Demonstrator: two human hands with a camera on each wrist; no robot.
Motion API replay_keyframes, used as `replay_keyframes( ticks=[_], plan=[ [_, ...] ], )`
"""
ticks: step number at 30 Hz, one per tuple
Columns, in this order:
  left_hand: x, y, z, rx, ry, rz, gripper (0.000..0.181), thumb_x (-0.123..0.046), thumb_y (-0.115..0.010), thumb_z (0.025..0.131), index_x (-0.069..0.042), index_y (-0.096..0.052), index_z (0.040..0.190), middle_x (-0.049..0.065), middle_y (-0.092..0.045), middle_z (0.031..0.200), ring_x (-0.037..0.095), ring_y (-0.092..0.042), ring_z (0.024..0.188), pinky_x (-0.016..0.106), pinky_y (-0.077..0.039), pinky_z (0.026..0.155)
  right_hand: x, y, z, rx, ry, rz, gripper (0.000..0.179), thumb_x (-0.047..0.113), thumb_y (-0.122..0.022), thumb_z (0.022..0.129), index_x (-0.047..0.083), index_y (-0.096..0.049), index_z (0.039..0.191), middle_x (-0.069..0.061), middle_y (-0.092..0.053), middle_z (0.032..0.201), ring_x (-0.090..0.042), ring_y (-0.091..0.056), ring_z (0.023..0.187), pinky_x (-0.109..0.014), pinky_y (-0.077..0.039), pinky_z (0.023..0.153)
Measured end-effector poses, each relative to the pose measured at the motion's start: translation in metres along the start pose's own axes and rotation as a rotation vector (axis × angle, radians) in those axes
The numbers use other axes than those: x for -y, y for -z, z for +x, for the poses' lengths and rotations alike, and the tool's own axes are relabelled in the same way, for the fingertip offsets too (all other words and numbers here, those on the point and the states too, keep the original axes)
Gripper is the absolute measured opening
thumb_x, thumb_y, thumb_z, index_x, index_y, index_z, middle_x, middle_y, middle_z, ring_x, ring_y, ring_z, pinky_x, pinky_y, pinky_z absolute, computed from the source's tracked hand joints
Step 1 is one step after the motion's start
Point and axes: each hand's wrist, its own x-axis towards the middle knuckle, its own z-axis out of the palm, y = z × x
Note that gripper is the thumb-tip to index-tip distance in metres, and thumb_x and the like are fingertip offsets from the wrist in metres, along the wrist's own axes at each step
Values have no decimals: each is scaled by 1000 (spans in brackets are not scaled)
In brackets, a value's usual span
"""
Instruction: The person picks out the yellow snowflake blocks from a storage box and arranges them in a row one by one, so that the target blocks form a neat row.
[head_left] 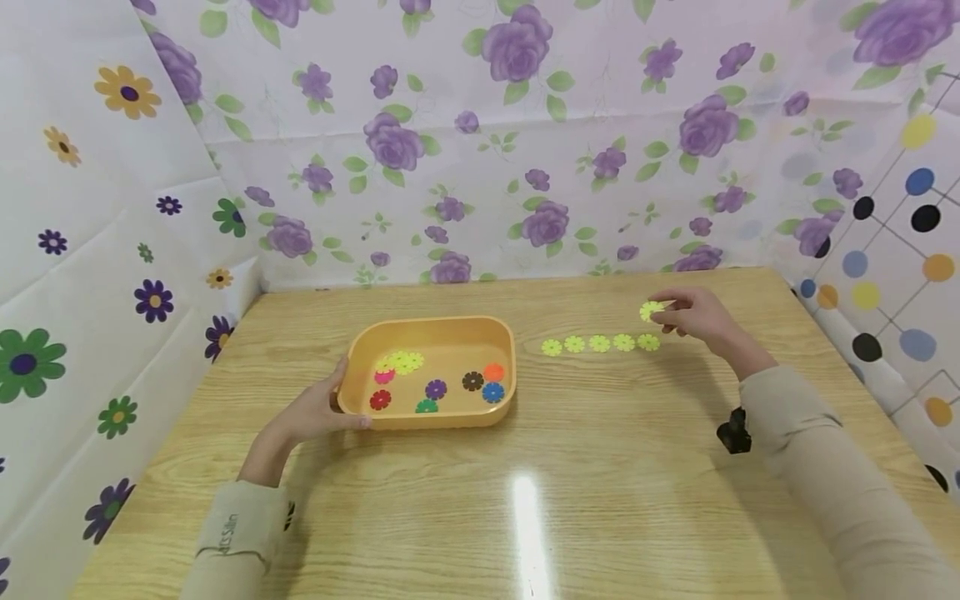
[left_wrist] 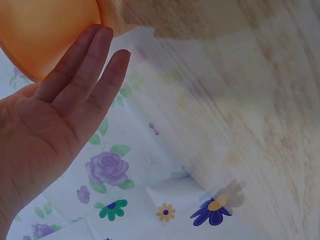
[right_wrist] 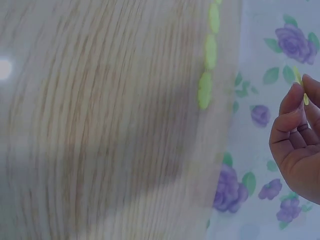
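An orange plastic tray [head_left: 435, 421] stands on the table at left centre, with several flower-shaped plastic discs inside. My left hand [head_left: 315, 412] holds its near left corner, thumb along the front rim and fingers against the left side. Those fingers [left_wrist: 75, 80] lie nearly straight along the tray's outer wall in the left wrist view. At the right, my right hand [head_left: 693, 317] pinches a yellow flower disc [head_left: 649, 312] between thumb and fingertips, raised above the table. Just below it runs a row of several yellow discs [head_left: 599, 343], laid side by side. The right wrist view shows the pinched disc edge-on.
In the tray, yellow discs [head_left: 405, 362] are heaped at the back left; single discs of other colours lie around them. A small black object [head_left: 735, 432] is beside the right sleeve. Flowered cloth [head_left: 465, 167] hangs behind the wooden table [head_left: 420, 508].
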Motion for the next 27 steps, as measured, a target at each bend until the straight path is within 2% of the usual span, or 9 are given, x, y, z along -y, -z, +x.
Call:
replay_keyframes(
  ticks=[5,12,19,27],
  plan=[
    [-1,0,0,0,2,-4,116,-40,-76,71,1,6,143,32,-25,140,32,-54,105,49,-37,95,-13,8,0,-3,-26,-36,49,20,-57,91,-3,-44,132,-22,-58,102,-29,-60,81,-38,-48,66],
    [1,1,-1,-8,7,0,116,-40,-76,71,1,5,144,32,-27,139,30,-55,103,48,-39,94,-26,13,-1,12,-66,-33,50,18,-57,91,-6,-42,132,-23,-60,105,-28,-61,81,-38,-48,66],
    [0,0,-1,-7,12,3,117,-41,-76,71,0,5,144,32,-29,139,30,-55,104,48,-38,94,-36,12,-1,24,-80,-18,49,18,-59,89,-7,-45,129,-18,-64,90,-25,-60,74,-35,-47,62],
    [0,0,-2,-9,28,2,117,-42,-76,70,0,5,144,30,-28,140,31,-52,106,48,-36,96,-49,4,6,49,-144,-109,45,12,-59,87,-10,-47,125,-8,-65,73,-16,-54,61,-29,-43,52]
  ],
)
